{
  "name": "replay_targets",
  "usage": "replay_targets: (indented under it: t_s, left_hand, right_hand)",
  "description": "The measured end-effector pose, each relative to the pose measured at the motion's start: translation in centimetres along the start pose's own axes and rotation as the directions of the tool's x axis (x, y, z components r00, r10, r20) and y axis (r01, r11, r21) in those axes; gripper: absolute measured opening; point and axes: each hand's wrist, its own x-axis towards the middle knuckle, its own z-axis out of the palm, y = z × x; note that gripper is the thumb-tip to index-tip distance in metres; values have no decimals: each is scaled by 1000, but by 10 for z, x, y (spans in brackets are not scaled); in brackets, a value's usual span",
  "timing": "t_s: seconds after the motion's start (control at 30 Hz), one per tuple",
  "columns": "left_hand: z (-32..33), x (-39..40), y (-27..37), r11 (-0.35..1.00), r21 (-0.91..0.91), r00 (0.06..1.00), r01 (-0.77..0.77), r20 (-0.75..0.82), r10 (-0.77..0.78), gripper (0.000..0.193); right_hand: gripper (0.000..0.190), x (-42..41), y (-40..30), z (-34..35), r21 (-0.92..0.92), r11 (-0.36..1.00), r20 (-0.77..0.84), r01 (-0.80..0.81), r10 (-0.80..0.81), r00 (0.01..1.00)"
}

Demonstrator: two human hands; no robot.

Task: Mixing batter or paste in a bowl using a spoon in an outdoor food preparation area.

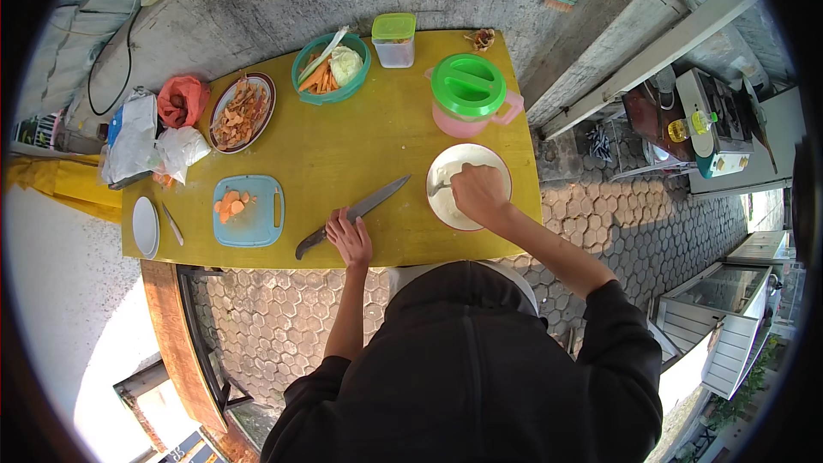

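My right hand (481, 196) is closed over a white bowl with a red rim (469, 148). It grips what looks like a metal spoon (441, 186), whose handle is mostly hidden in my fist. A pale, creamy mixture (445, 209) lies in the bowl. Flat on the yellow table (334, 148), a large kitchen knife (380, 198) points away to the right. My left hand (349, 239) rests over it where blade and handle meet, fingers apart. Left of that hand lies a light-blue cutting board (257, 225) bearing carrot pieces (233, 206).
Beyond the bowl stands a pink pitcher with a green lid (468, 87). Along the back are a lidded container (393, 42), a teal basket of vegetables (334, 95) and a plate of peelings (270, 93). Plastic bags (183, 148), a small knife (172, 224) and white plates (146, 225) sit left.
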Motion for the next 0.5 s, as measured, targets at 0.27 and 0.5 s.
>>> replay_targets:
  t_s: [0.27, 0.5]
  left_hand:
    - [1, 1, 0, 1000, -1, 1000, 7, -4, -7, 34]
    - [-1, 2, 3, 1000, 9, 1000, -11, -18, 11, 33]
  right_hand:
    - [8, -8, -11, 5, -16, 1000, -29, 12, -13, 999]
    - [6, -4, -10, 4, -12, 1000, -87, 9, -10, 996]
